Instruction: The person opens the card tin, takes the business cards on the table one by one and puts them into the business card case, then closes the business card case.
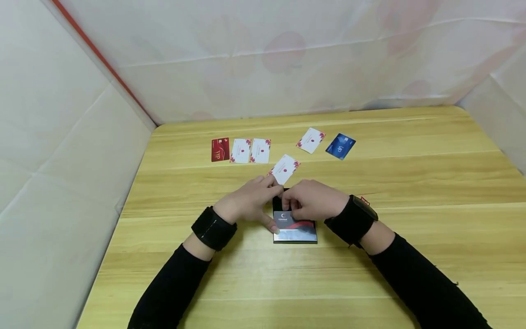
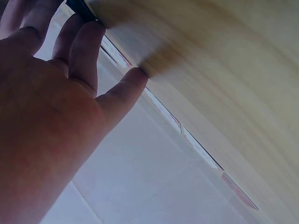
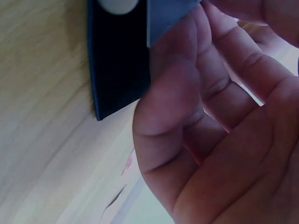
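A black card holder (image 1: 279, 204) lies on the table in front of the person, with a grey card with a red stripe (image 1: 296, 227) over its near part. My left hand (image 1: 252, 198) holds the holder at its left side: the thumb lies on the near left edge, the forefinger at the far left corner. My right hand (image 1: 314, 201) bends over the holder's far part and pinches the grey card near its far edge. In the right wrist view the curled fingers (image 3: 177, 88) lie against the card's edge (image 3: 170, 21), beside the holder's dark flap (image 3: 121, 60).
Beyond the hands, a red VIP card (image 1: 220, 150) and two white flowered cards (image 1: 240, 151) stand in a row. Another white card (image 1: 311, 140), a blue VIP card (image 1: 340, 146) and a tilted white card (image 1: 285, 169) by the left fingertips lie farther right. A red corner (image 1: 365, 200) shows behind the right wrist strap.
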Tool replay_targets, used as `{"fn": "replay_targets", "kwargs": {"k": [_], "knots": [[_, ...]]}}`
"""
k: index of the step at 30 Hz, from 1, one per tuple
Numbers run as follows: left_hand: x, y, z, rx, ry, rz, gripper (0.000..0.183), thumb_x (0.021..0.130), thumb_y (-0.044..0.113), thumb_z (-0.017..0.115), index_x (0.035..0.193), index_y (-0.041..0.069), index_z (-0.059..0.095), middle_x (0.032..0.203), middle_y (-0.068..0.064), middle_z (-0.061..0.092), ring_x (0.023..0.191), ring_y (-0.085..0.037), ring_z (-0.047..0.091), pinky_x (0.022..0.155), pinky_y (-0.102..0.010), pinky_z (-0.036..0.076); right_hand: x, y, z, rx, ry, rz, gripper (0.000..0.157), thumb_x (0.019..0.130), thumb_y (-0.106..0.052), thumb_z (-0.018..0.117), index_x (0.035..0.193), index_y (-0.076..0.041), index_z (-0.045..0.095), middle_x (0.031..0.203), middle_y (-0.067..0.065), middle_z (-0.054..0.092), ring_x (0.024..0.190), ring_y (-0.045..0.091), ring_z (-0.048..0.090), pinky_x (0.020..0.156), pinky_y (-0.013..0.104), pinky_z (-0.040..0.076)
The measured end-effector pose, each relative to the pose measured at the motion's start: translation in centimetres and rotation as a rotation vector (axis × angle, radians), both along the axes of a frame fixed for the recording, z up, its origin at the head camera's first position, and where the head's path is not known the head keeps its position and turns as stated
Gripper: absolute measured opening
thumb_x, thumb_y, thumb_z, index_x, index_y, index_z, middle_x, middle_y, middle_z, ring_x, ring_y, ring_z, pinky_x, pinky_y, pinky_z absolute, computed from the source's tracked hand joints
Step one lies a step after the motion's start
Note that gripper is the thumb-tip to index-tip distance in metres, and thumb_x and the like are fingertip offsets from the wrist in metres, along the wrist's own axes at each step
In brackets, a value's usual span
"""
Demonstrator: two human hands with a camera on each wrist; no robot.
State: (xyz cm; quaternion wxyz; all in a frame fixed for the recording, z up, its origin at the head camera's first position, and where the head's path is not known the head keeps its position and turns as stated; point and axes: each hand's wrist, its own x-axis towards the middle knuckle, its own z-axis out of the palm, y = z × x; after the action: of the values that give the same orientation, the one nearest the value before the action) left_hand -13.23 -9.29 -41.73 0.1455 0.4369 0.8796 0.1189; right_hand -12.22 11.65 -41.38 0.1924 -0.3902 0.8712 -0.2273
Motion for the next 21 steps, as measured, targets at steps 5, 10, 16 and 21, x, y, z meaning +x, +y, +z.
{"fn": "replay_targets", "kwargs": {"k": [5, 10, 16, 21], "knots": [[0.0, 0.1, 0.2, 0.009, -0.017, 0.0, 0.073, 0.059, 0.066, 0.075, 0.112, 0.022, 0.052, 0.106, 0.002, 0.043, 0.091, -0.014, 0.035, 0.077, -0.027, 0.035, 0.4, -0.3, 0.5, 0.041, -0.017, -0.017, 0.01, 0.079, -0.014, 0.065, 0.084, -0.023, 0.064, 0.061, -0.013, 0.057, 0.055, 0.002, 0.052, 0.053, 0.026, 0.045], [0.0, 0.0, 0.1, 0.022, -0.011, 0.0, 0.069, 0.059, 0.066, 0.075, 0.107, 0.022, 0.051, 0.107, 0.001, 0.044, 0.091, -0.014, 0.035, 0.077, -0.027, 0.035, 0.8, -0.6, 0.5, 0.036, -0.022, -0.003, 0.009, 0.078, -0.015, 0.065, 0.083, -0.022, 0.063, 0.057, -0.013, 0.056, 0.051, 0.002, 0.052, 0.049, 0.026, 0.044], [0.0, -0.1, -0.1, 0.029, -0.017, 0.0, 0.068, 0.058, 0.066, 0.075, 0.106, 0.023, 0.051, 0.107, 0.002, 0.044, 0.091, -0.013, 0.035, 0.076, -0.026, 0.035, 1.2, -0.8, 0.2, 0.049, -0.008, 0.002, 0.008, 0.079, -0.017, 0.064, 0.082, -0.023, 0.061, 0.057, -0.012, 0.053, 0.051, 0.003, 0.05, 0.049, 0.025, 0.043], [0.0, 0.0, 0.0, 0.024, -0.026, 0.0, 0.068, 0.058, 0.066, 0.075, 0.106, 0.024, 0.052, 0.107, 0.004, 0.043, 0.09, -0.013, 0.035, 0.076, -0.026, 0.036, 1.3, -0.9, 0.3, 0.047, 0.015, 0.014, 0.007, 0.08, -0.019, 0.064, 0.081, -0.025, 0.059, 0.057, -0.011, 0.052, 0.052, 0.004, 0.049, 0.049, 0.026, 0.043]]}}
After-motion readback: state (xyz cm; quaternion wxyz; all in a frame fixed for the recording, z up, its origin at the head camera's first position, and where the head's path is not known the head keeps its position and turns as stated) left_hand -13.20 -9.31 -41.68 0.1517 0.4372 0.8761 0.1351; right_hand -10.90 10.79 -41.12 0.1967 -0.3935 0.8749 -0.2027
